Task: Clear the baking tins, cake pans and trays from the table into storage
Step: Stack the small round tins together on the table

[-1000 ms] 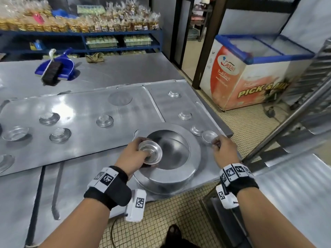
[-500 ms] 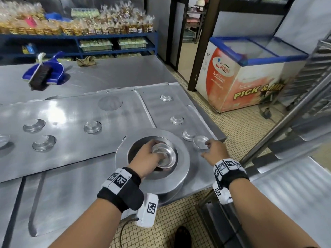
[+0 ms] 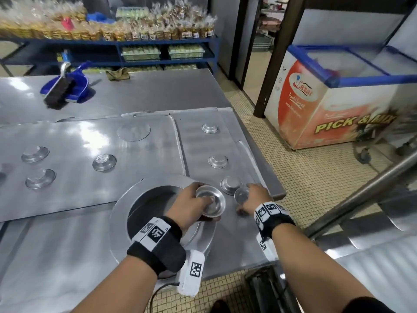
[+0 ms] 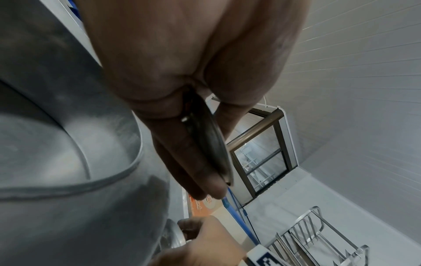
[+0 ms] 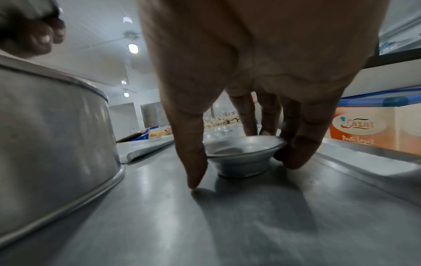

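A large round cake pan (image 3: 121,222) stands near the table's front edge. My left hand (image 3: 203,204) holds a small round tin (image 3: 214,206) tilted over the pan's right rim. In the left wrist view the tin (image 4: 209,144) is pinched edge-on between thumb and fingers. Just right of the pan, my right hand (image 3: 247,198) reaches down over another small tin (image 3: 241,195) standing on the table. The right wrist view shows the thumb and fingers (image 5: 296,153) closed round that tin (image 5: 243,156). An upturned tin (image 3: 230,184) sits just behind it.
Two flat trays (image 3: 74,190) (image 3: 196,145) lie on the steel table with several more small tins (image 3: 217,161) (image 3: 104,162) on them. A blue dustpan with a brush (image 3: 67,86) is at the back. A metal rack (image 3: 361,199) and a freezer (image 3: 338,105) stand to the right.
My left hand has carried its tin from over the pan's middle to the pan's right rim. My right hand has stayed on the small tin beside the pan.
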`<state>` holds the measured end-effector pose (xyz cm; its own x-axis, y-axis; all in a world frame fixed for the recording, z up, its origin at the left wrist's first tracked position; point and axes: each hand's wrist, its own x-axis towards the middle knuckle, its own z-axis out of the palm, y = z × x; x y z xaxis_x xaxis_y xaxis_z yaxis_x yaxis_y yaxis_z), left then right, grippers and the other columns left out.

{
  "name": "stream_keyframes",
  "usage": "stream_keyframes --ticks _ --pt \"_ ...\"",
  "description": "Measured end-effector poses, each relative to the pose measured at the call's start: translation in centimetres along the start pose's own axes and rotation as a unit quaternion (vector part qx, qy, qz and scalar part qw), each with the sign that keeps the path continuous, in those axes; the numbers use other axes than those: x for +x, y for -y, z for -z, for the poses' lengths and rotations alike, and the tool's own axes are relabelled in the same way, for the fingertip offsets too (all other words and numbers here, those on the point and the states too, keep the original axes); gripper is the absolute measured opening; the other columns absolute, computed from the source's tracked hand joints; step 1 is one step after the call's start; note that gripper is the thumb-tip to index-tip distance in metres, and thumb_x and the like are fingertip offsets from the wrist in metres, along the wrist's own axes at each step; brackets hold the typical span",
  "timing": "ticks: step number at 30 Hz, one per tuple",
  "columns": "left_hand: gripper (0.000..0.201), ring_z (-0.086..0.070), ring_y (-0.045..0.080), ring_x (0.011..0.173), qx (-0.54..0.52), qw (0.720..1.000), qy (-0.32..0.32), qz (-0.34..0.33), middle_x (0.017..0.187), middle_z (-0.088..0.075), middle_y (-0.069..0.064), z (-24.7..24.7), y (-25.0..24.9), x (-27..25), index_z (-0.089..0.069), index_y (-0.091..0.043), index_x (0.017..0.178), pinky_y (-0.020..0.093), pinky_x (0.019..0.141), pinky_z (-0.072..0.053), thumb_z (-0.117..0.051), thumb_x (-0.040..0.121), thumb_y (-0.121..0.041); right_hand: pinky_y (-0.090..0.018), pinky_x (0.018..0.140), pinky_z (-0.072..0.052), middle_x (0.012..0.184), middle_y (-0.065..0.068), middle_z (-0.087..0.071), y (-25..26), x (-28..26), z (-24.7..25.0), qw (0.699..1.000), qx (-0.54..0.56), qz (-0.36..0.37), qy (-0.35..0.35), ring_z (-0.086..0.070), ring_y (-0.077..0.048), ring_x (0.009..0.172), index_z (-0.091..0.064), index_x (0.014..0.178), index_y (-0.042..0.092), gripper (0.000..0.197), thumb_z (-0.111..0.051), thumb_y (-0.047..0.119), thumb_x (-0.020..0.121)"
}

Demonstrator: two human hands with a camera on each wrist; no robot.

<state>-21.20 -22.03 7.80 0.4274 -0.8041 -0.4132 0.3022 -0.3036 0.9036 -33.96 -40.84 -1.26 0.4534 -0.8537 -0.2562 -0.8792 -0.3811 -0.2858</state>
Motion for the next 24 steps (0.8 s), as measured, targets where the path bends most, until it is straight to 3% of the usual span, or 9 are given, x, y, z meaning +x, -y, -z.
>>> stream_keyframes --ticks 3,5,7,11,14,17,20,22,24 --pt "0.027 -0.066 0.037 0.085 -0.017 1.0 -0.018 0.0 0.118 -0.06 0.032 -0.9 -0.1 1.0 -0.056 0.003 0.116 0.042 0.061 -0.061 -0.057 0.09 0.009 -0.04 0.1 -0.049 0.125 -0.009 -0.055 -0.1 0.3 0.6 0.999 0.036 0.007 -0.009 -0.055 -0.029 0.118 -0.057 0.125 0.012 0.065 -0.082 0.032 0.069" --pt "0.027 -0.066 0.036 0.086 -0.025 0.999 -0.031 -0.005 0.118 -0.06 0.032 -1.4 -0.1 1.5 -0.057 0.003 0.116 0.045 0.064 -0.061 -0.058 0.089 0.009 -0.039 0.104 -0.046 0.13 -0.009 -0.052 0.1 0.2 1.5 0.996 0.078 0.023 -0.027 -0.051 -0.029 0.122 -0.053 0.132 0.012 0.079 -0.087 0.032 0.064" --pt "0.026 -0.066 0.036 0.087 -0.034 0.998 -0.044 -0.007 0.117 -0.06 0.032 -1.8 -0.1 1.9 -0.058 0.004 0.115 0.049 0.067 -0.062 -0.058 0.089 0.009 -0.037 0.107 -0.041 0.135 -0.008 -0.05 0.6 -0.6 2.9 0.991 0.113 0.058 -0.054 -0.046 -0.028 0.127 -0.048 0.138 0.013 0.091 -0.089 0.036 0.061" --pt "0.022 -0.067 0.034 0.084 -0.053 0.996 -0.075 -0.01 0.115 -0.062 0.031 -2.4 -0.3 2.4 -0.06 0.004 0.113 0.052 0.07 -0.061 -0.063 0.092 -0.001 -0.031 0.104 -0.035 0.134 -0.004 -0.047 1.8 -2.8 6.3 0.974 0.129 0.153 -0.11 -0.044 -0.025 0.125 -0.045 0.142 0.017 0.095 -0.088 0.043 0.061" --pt "0.027 -0.07 0.035 0.085 -0.074 0.993 -0.09 -0.008 0.112 -0.066 0.027 -2.9 -0.7 2.4 -0.062 0.003 0.112 0.056 0.074 -0.06 -0.067 0.093 -0.016 -0.024 0.104 -0.036 0.132 0.003 -0.048 3.0 -4.6 8.4 0.955 0.161 0.23 -0.092 -0.046 -0.017 0.124 -0.048 0.141 0.02 0.093 -0.088 0.04 0.059" --pt "0.036 -0.071 0.038 0.096 -0.077 0.992 -0.095 -0.007 0.107 -0.07 0.021 -2.9 -1.1 2.4 -0.065 -0.001 0.111 0.059 0.078 -0.058 -0.067 0.093 -0.032 -0.026 0.107 -0.038 0.134 0.009 -0.046 4.5 -6.1 9.2 0.95 0.151 0.272 -0.035 -0.044 -0.011 0.126 -0.049 0.14 0.024 0.093 -0.088 0.045 0.058" --pt "0.036 -0.07 0.032 0.095 -0.054 0.994 -0.092 -0.025 0.107 -0.07 0.02 -2.5 -1.0 2.4 -0.066 -0.006 0.112 0.054 0.082 -0.059 -0.069 0.091 -0.035 -0.03 0.111 -0.037 0.138 0.009 -0.045 6.0 -7.2 8.8 0.946 0.147 0.289 0.003 -0.04 -0.011 0.131 -0.049 0.141 0.024 0.095 -0.088 0.048 0.057" --pt "0.038 -0.069 0.031 0.094 -0.029 0.995 -0.081 -0.041 0.107 -0.069 0.022 -1.9 -1.0 2.2 -0.065 -0.006 0.111 0.044 0.072 -0.058 -0.071 0.081 -0.029 -0.029 0.111 -0.037 0.138 0.008 -0.046 7.0 -7.6 8.3 0.944 0.145 0.297 0.013 -0.041 -0.011 0.131 -0.05 0.14 0.022 0.098 -0.089 0.05 0.054" --pt "0.037 -0.069 0.033 0.095 -0.008 0.996 -0.066 -0.052 0.105 -0.07 0.023 -1.0 -0.8 2.0 -0.064 -0.003 0.11 0.04 0.07 -0.056 -0.066 0.077 -0.02 -0.026 0.109 -0.035 0.135 0.008 -0.049 7.9 -8.1 7.8 0.944 0.137 0.301 0.006 -0.041 -0.011 0.129 -0.052 0.139 0.022 0.099 -0.089 0.051 0.052"
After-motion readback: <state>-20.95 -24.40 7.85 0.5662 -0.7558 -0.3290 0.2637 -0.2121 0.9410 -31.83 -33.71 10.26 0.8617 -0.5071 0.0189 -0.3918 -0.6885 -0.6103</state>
